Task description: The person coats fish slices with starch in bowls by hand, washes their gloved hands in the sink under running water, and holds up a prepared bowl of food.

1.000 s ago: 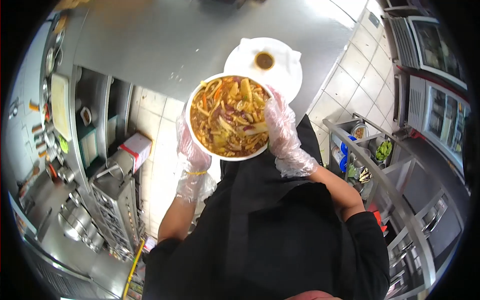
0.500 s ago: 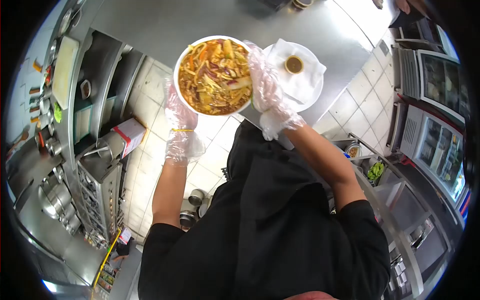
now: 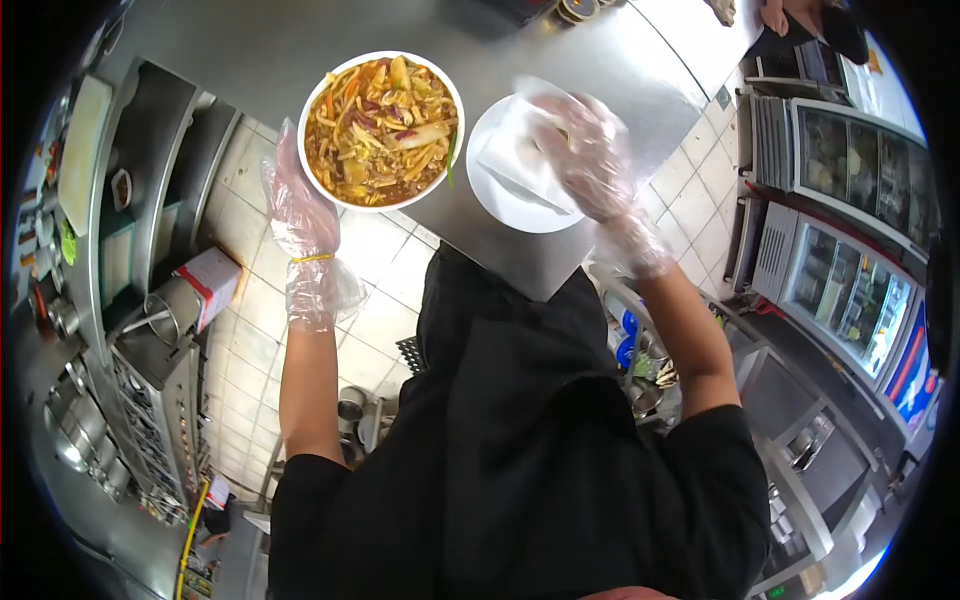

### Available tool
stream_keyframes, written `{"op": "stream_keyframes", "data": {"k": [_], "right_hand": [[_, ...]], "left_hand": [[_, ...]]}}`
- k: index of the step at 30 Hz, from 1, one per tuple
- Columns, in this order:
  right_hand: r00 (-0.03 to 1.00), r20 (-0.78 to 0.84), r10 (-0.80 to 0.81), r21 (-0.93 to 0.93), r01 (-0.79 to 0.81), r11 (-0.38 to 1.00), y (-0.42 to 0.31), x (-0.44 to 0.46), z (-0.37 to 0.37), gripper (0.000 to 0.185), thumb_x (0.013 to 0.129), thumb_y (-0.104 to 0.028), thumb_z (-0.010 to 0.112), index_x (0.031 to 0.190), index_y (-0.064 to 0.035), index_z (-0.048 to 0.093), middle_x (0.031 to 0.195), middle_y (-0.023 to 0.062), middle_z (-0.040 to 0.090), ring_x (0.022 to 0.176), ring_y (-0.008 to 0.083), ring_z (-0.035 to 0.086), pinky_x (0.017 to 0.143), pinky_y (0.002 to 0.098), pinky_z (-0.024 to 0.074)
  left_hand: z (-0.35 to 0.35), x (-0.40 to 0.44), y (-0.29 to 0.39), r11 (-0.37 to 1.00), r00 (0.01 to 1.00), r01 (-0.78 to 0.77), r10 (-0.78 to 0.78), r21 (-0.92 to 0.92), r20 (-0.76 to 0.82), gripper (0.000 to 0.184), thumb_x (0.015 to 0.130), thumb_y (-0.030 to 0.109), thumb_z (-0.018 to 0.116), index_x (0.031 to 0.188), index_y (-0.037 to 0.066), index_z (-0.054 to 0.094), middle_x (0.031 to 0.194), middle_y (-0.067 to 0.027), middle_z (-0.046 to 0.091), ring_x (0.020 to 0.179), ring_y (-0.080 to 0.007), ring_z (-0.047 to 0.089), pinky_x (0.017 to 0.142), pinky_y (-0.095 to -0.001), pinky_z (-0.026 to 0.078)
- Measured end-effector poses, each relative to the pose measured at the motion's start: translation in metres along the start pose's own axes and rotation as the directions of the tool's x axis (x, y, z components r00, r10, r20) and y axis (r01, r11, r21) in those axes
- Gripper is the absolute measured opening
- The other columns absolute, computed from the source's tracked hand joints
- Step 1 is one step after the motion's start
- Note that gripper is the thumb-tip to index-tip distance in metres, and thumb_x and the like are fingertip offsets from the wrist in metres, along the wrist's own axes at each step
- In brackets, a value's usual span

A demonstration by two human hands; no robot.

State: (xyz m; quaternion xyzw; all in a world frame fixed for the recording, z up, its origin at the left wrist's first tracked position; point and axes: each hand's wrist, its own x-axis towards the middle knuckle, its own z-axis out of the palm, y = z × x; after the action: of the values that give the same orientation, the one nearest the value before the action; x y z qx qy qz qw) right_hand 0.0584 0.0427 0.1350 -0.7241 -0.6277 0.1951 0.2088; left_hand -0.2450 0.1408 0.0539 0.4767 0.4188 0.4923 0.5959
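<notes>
A white bowl (image 3: 384, 140) is full of noodles or shredded vegetables and meat in brown sauce; a green strip hangs over its right rim. My left hand (image 3: 303, 205), in a clear plastic glove with a yellow band at the wrist, supports the bowl from its left side and underneath, fingers partly hidden. Right of the bowl, a white plate (image 3: 510, 215) lies on the steel counter with a white paper napkin (image 3: 510, 160) on it. My gloved right hand (image 3: 592, 155), somewhat blurred, closes over the napkin's right part around the small sauce cup, which is mostly hidden.
The steel counter (image 3: 440, 215) ends in a corner near my waist. Small dark cups (image 3: 578, 10) stand at its far side. Another person's hand (image 3: 774, 15) shows at upper right. Glass-fronted fridges (image 3: 850, 290) line the right, shelving and a cutting board (image 3: 85, 150) the left.
My right hand has left the bowl and moved right, over the plate, covering the sauce cup. The napkin has shifted and creased. My left hand keeps the bowl up.
</notes>
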Motion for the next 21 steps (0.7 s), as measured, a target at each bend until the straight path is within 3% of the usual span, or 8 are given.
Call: {"op": "stream_keyframes", "data": {"k": [2,8,10,14,16,18,19,21], "right_hand": [[0.997,-0.012,-0.070,-0.138,0.068,0.988,0.014,-0.009,0.002,0.039,0.082,-0.019,0.058,0.120,-0.0135,0.058,0.122,0.0170,0.054,0.106,0.0330,0.055,0.090,0.0452,0.0456],[0.975,-0.001,-0.223,-0.462,0.198,0.865,0.035,-0.006,0.043,0.036,0.077,-0.019,0.060,0.111,-0.0105,0.062,0.103,0.0178,0.059,0.094,0.0342,0.059,0.080,0.0449,0.0482],[0.994,0.055,-0.096,-0.294,0.108,0.950,0.032,-0.003,0.039,0.033,0.075,-0.017,0.060,0.107,-0.0088,0.065,0.093,0.0183,0.060,0.089,0.0336,0.059,0.081,0.0469,0.0481],[0.992,-0.006,-0.124,-0.160,0.121,0.980,0.016,-0.014,0.011,0.028,0.080,-0.021,0.063,0.103,-0.0061,0.066,0.091,0.0166,0.063,0.087,0.0304,0.062,0.078,0.0444,0.0506],[0.991,0.005,0.133,0.231,-0.130,0.964,0.023,-0.017,-0.004,0.035,0.083,-0.031,0.066,0.105,-0.0047,0.064,0.097,0.0146,0.064,0.090,0.0274,0.064,0.076,0.0395,0.0527],[0.972,-0.014,0.236,0.416,-0.209,0.885,0.037,-0.010,-0.019,0.046,0.083,-0.041,0.067,0.110,-0.0052,0.063,0.102,0.0150,0.064,0.092,0.0252,0.064,0.073,0.0363,0.0540],[0.982,-0.124,0.139,0.083,-0.130,0.988,0.059,0.000,-0.025,0.049,0.081,-0.041,0.068,0.115,-0.0064,0.061,0.105,0.0176,0.063,0.095,0.0284,0.063,0.079,0.0389,0.0522],[0.980,-0.173,0.102,-0.052,-0.113,0.992,0.107,0.027,-0.020,0.049,0.081,-0.040,0.069,0.116,-0.0073,0.060,0.111,0.0172,0.061,0.098,0.0298,0.061,0.082,0.0404,0.0506]], "left_hand": [[-0.004,-0.006,-0.003,0.923,0.994,0.060,-0.092,-0.381,-0.066,0.072,0.095,0.051,0.038,0.143,-0.001,0.028,0.147,-0.0169,0.031,0.136,-0.0289,0.030,0.115,-0.0423,0.020],[-0.008,-0.014,0.002,0.901,0.978,0.070,-0.147,-0.428,-0.150,0.062,0.095,0.045,0.038,0.141,0.003,0.034,0.143,-0.0199,0.035,0.134,-0.0309,0.032,0.113,-0.0444,0.021],[-0.011,-0.016,0.001,0.871,0.971,0.087,-0.182,-0.483,-0.153,0.055,0.097,0.043,0.035,0.139,0.007,0.039,0.142,-0.0205,0.035,0.133,-0.0305,0.033,0.113,-0.0461,0.021],[-0.019,-0.026,-0.002,0.918,0.983,0.053,-0.116,-0.392,-0.139,0.057,0.093,0.045,0.043,0.140,0.011,0.039,0.142,-0.0194,0.036,0.134,-0.0297,0.033,0.112,-0.0487,0.021],[-0.022,-0.028,-0.003,0.928,0.984,0.051,-0.111,-0.370,-0.143,0.058,0.093,0.045,0.044,0.140,0.012,0.039,0.142,-0.0189,0.036,0.134,-0.0296,0.033,0.112,-0.0490,0.021],[-0.024,-0.028,-0.003,0.930,0.984,0.052,-0.110,-0.364,-0.143,0.060,0.092,0.047,0.046,0.138,0.010,0.040,0.143,-0.0172,0.036,0.134,-0.0294,0.033,0.111,-0.0481,0.022],[-0.024,-0.028,-0.004,0.931,0.983,0.052,-0.111,-0.362,-0.145,0.060,0.092,0.047,0.046,0.138,0.010,0.040,0.143,-0.0172,0.036,0.134,-0.0294,0.033,0.111,-0.0481,0.022],[-0.024,-0.021,-0.008,0.945,0.994,-0.040,0.004,-0.325,-0.112,0.058,0.094,0.045,0.045,0.138,0.008,0.040,0.143,-0.0153,0.037,0.134,-0.0284,0.033,0.112,-0.0456,0.023]]}}
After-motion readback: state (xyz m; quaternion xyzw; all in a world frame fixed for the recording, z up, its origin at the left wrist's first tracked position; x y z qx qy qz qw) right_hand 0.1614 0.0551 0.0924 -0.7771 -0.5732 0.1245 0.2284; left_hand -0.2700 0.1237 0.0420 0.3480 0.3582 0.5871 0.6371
